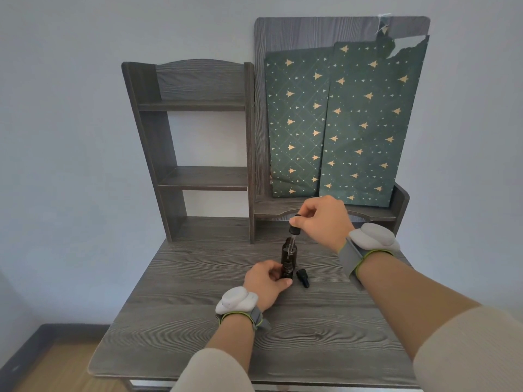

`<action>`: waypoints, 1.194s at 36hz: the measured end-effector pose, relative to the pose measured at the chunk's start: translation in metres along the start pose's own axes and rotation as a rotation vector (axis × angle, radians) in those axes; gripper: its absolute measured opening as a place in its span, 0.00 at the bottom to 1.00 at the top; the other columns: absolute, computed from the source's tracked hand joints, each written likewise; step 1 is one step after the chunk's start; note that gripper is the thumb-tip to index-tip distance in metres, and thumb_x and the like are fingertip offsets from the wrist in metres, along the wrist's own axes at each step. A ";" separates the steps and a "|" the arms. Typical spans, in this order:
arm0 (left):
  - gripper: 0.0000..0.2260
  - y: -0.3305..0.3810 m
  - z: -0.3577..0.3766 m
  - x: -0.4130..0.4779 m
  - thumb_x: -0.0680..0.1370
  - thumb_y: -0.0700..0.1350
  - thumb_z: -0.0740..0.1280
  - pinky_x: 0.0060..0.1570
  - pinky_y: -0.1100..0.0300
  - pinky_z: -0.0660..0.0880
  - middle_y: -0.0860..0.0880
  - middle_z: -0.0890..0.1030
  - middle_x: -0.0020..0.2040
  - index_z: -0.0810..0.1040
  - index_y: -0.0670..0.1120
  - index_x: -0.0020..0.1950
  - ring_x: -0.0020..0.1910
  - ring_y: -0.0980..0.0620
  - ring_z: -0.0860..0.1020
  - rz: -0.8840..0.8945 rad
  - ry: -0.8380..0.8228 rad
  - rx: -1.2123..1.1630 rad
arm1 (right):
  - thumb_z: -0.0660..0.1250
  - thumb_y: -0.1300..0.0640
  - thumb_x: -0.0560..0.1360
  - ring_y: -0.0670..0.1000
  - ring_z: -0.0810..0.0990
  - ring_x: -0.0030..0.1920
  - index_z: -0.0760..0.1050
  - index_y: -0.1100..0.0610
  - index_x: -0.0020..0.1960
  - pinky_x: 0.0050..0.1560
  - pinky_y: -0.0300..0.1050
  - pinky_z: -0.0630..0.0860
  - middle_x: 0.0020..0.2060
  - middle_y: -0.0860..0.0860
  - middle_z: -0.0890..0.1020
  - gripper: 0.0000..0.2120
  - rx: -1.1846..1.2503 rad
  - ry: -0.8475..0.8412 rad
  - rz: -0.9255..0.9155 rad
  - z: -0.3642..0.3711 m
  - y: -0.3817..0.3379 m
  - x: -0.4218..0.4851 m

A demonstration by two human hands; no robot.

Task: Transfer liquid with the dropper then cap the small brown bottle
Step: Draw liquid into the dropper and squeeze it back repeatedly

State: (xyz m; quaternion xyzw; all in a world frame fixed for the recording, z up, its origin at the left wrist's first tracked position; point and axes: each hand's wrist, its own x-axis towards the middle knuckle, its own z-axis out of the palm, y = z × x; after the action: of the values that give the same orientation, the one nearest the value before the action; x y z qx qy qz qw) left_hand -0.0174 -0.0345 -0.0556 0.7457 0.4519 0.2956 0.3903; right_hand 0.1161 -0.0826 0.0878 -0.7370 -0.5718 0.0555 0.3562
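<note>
A small brown bottle (287, 271) stands upright at the middle of the table, with my left hand (266, 281) wrapped around its lower part. Right behind it stands what looks like a taller dark bottle (292, 248); the two overlap and are hard to separate. My right hand (322, 219) pinches the black bulb of a dropper (293, 230) above them. Its glass tube points down towards the small bottle's mouth. A second black dropper cap (302, 277) lies on its side on the table, just right of the small bottle.
The dark wood-grain table (198, 306) carries a dark shelf unit (198, 176) at its back left. Green paper bags with gold trees (339, 123) lean on a board at the back right. Both wrists wear grey bands.
</note>
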 end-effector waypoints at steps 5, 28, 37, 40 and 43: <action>0.12 -0.001 0.001 0.001 0.69 0.47 0.74 0.44 0.64 0.70 0.54 0.77 0.39 0.80 0.49 0.51 0.38 0.56 0.73 0.002 0.004 0.008 | 0.74 0.50 0.68 0.50 0.77 0.36 0.76 0.49 0.31 0.39 0.40 0.70 0.31 0.51 0.81 0.10 0.007 0.002 0.000 0.001 0.001 0.001; 0.12 -0.005 0.002 0.003 0.69 0.47 0.74 0.43 0.65 0.70 0.54 0.77 0.39 0.80 0.49 0.51 0.37 0.57 0.73 -0.003 -0.005 -0.012 | 0.74 0.52 0.68 0.50 0.75 0.35 0.74 0.49 0.29 0.39 0.41 0.70 0.27 0.47 0.76 0.12 -0.007 -0.010 -0.020 0.000 0.001 0.000; 0.12 -0.005 0.002 0.003 0.69 0.47 0.74 0.43 0.66 0.69 0.53 0.77 0.39 0.81 0.48 0.51 0.36 0.58 0.72 0.005 -0.001 -0.013 | 0.74 0.52 0.68 0.50 0.74 0.34 0.74 0.49 0.29 0.39 0.40 0.69 0.27 0.46 0.76 0.12 -0.017 -0.014 -0.029 -0.001 0.001 0.000; 0.12 -0.005 0.002 0.003 0.69 0.47 0.74 0.44 0.65 0.70 0.54 0.77 0.39 0.81 0.49 0.51 0.37 0.57 0.73 0.000 -0.001 -0.013 | 0.74 0.51 0.68 0.50 0.75 0.35 0.77 0.51 0.32 0.39 0.40 0.70 0.29 0.47 0.77 0.10 -0.021 -0.023 -0.030 0.000 0.002 0.000; 0.12 -0.005 0.002 0.003 0.68 0.47 0.74 0.44 0.64 0.71 0.54 0.77 0.39 0.81 0.49 0.51 0.37 0.57 0.73 -0.003 -0.001 -0.013 | 0.74 0.51 0.68 0.50 0.75 0.36 0.76 0.51 0.32 0.40 0.41 0.70 0.29 0.48 0.77 0.10 -0.025 -0.019 -0.032 0.001 0.002 0.001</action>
State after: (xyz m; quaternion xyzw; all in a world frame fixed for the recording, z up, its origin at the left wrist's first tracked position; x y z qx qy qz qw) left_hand -0.0165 -0.0308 -0.0605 0.7425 0.4510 0.2977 0.3959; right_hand 0.1174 -0.0818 0.0860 -0.7315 -0.5875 0.0498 0.3424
